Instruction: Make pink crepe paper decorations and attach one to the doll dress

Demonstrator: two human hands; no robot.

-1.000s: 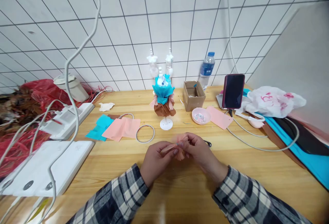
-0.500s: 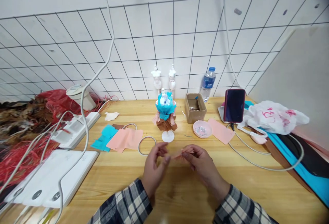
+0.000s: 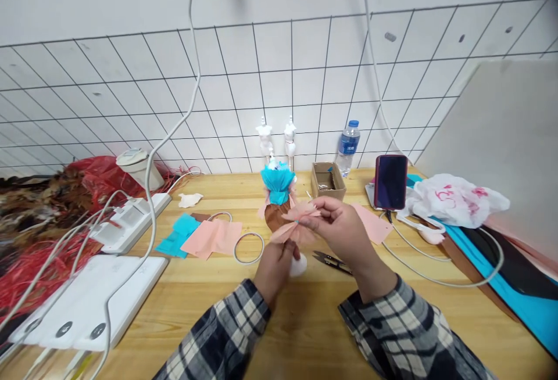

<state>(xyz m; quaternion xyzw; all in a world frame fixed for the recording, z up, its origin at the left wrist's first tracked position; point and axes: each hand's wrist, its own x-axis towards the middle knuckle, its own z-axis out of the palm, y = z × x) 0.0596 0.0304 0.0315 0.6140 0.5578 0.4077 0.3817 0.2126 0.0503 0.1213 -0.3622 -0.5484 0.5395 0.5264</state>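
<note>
A small dress-form mannequin, wearing a turquoise paper top and a brown paper skirt, leans in front of me. Its round white base shows beside my left hand. That hand is closed at the stem below the skirt, though its exact grip is partly hidden. My right hand pinches a gathered piece of pink crepe paper, spread like a bow over the skirt's front. Black thread snips lie on the table under my right wrist.
Left of the mannequin are a white ring, pink sheets and a turquoise sheet. Behind stand two bare mannequins, a cardboard box and a water bottle. A phone, cables and a plastic bag are at right.
My right hand has raised the pink paper to the skirt's front. My left hand has moved to the stand, which now tilts with its base nearer me. The snips have come into view.
</note>
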